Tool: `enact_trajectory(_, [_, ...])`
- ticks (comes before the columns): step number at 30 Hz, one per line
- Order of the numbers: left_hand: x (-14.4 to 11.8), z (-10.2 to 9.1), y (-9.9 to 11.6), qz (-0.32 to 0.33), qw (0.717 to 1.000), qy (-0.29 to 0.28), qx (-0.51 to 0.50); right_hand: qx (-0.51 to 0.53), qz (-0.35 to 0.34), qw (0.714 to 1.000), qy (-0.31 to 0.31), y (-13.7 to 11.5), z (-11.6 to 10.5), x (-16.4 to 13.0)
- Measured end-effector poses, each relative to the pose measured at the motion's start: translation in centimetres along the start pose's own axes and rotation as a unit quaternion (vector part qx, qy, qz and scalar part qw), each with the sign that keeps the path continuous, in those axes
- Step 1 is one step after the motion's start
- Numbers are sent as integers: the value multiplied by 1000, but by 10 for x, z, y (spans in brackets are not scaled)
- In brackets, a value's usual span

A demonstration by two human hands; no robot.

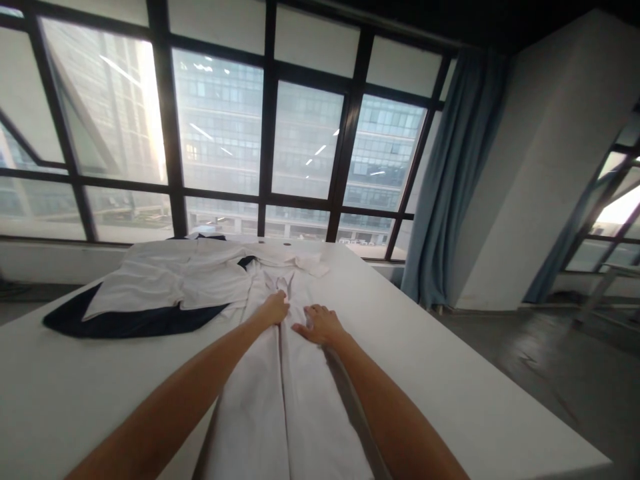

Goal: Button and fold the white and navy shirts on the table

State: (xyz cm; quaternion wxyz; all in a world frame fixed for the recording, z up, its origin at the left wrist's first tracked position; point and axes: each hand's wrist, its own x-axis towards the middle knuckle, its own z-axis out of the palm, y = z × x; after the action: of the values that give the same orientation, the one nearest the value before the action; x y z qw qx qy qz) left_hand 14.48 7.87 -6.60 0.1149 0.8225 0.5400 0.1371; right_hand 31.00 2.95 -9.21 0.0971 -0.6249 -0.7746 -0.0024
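A pair of white trousers (280, 400) lies lengthwise down the middle of the white table (450, 373), legs toward me. My left hand (276, 309) pinches the fabric near the crotch seam, fingers closed on it. Just to its right, my right hand (320, 323) rests flat on the right trouser leg, fingers spread. Both forearms reach out over the trouser legs.
A white shirt (170, 277) lies folded over a dark navy garment (125, 321) at the table's far left. Big windows (220, 133) run behind the table, and a blue curtain (450, 180) hangs at the right. The table's right edge drops to a grey floor (560, 380).
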Motion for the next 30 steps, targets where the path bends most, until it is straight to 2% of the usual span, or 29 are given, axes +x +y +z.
enact_trajectory(2, [-18, -2, 8, 9, 999, 37, 29, -9, -11, 1000, 3, -2, 0, -1])
enact_trajectory(5, [-55, 2, 15, 99, 991, 48, 76, -11, -31, 999, -13, -5, 0, -2])
enact_trajectory(8, [-93, 13, 9, 190, 978, -24, 81, -4, -46, 995, -83, -7, 3, -1])
enact_trajectory(11, [-115, 23, -4, 202, 974, -88, 58, 10, -32, 996, -87, -7, 5, 8])
enact_trajectory(14, [-121, 26, -11, 199, 974, -98, 46, 5, -13, 998, -58, -5, 10, 29])
enact_trajectory(16, [-121, 26, -12, 201, 974, -95, 46, 0, -15, 998, -64, -5, 14, 50])
enact_trajectory(20, [-122, 20, -8, 198, 975, -94, 40, 3, -7, 997, -80, -3, 23, 99])
enact_trajectory(25, [-121, 13, -6, 191, 974, -117, 23, -8, 37, 996, -80, 5, 36, 160])
enact_trajectory(30, [-106, 16, -16, 197, 974, -108, 12, -13, 83, 993, -78, 14, 48, 193])
